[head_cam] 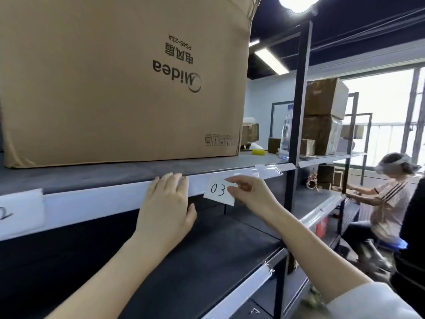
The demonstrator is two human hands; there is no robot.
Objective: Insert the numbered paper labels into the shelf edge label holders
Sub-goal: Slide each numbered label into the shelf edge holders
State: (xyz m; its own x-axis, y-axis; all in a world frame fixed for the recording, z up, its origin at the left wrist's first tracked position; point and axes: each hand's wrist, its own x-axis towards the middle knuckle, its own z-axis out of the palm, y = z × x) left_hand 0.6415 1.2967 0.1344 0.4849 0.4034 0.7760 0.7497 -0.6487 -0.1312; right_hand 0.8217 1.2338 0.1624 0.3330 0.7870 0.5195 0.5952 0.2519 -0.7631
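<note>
The fingers (232, 180) of the right hand (249, 192) are pinching the right edge of the paper label marked "03" (218, 191), thumb under and forefinger over, and are holding it just below the white shelf edge strip (92, 203), directly under the right end of the big cardboard box (124, 77). The left hand (167, 203) is lying flat and spread against that strip, left of the label and still below the box, gripping nothing; its fingertips are reaching the shelf lip. A clear plastic holder flap (268, 170) is standing out from the strip, right of the box's lower corner. Another label (20, 211) is already sitting on the strip, far left under the box.

The label is looking thin, very light and limp, likely to buckle if pushed from one corner. Pinching it close to the leading edge, and keeping that edge straight, would probably be helping it slide into the holder without creasing.
</note>
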